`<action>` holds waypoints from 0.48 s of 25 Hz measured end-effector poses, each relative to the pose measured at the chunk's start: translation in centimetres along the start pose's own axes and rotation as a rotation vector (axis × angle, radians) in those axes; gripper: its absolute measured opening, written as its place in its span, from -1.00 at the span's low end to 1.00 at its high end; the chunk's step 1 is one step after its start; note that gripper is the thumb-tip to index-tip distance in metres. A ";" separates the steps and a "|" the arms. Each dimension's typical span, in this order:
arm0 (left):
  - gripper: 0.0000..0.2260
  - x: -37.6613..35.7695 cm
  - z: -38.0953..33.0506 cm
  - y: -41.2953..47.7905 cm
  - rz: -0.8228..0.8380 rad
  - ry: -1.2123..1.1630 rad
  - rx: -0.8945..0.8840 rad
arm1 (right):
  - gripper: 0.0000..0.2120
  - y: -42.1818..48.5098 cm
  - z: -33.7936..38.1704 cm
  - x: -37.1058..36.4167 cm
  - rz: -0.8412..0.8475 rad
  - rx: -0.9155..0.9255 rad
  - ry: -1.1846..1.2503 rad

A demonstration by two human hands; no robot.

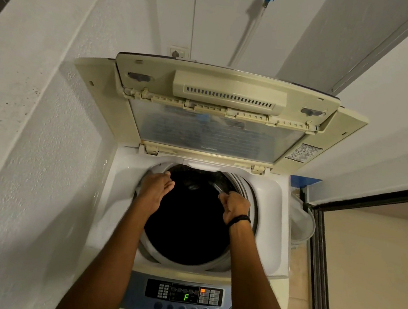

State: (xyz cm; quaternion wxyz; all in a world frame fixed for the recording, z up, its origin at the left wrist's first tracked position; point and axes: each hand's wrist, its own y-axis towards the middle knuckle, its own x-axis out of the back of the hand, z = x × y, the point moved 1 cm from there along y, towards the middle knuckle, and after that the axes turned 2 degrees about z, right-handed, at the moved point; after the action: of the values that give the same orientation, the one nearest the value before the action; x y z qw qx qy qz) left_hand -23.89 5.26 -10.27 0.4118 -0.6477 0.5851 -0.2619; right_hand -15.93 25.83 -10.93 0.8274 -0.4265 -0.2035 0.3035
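A top-loading washing machine [271,215] stands below me with its folding lid [215,119] raised against the wall. The drum [187,230] is dark inside; something dark lies near its far side, too dim to name. My left hand [155,187] rests on the drum's left rim with fingers fairly straight. My right hand [236,206], a dark band on its wrist, reaches over the right side of the opening with fingers curled; whether it holds anything is hidden in the dark.
The control panel [182,298] at the front shows a green "F" and an orange light. White walls close in on the left. A wall socket [177,52] sits behind the lid. A doorway with a dark frame [318,260] and a clear plastic tub [303,222] lie to the right.
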 end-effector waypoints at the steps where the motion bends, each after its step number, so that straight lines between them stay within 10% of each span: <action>1: -0.74 0.6 0.3 -0.6 0.001 0.020 0.005 | -0.72 -0.4 -0.3 0.6 -0.008 -0.015 0.025; 12: -0.90 -1.7 -5.7 -12.7 0.141 -0.022 -0.430 | -0.80 -9.0 5.2 1.6 0.164 0.294 0.178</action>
State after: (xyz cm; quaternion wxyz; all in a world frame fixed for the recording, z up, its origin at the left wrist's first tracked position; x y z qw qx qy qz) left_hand -21.96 5.30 3.67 0.2879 -0.6807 0.6670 -0.0947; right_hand -14.91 25.88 -0.52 0.8680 -0.3413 -0.0476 0.3574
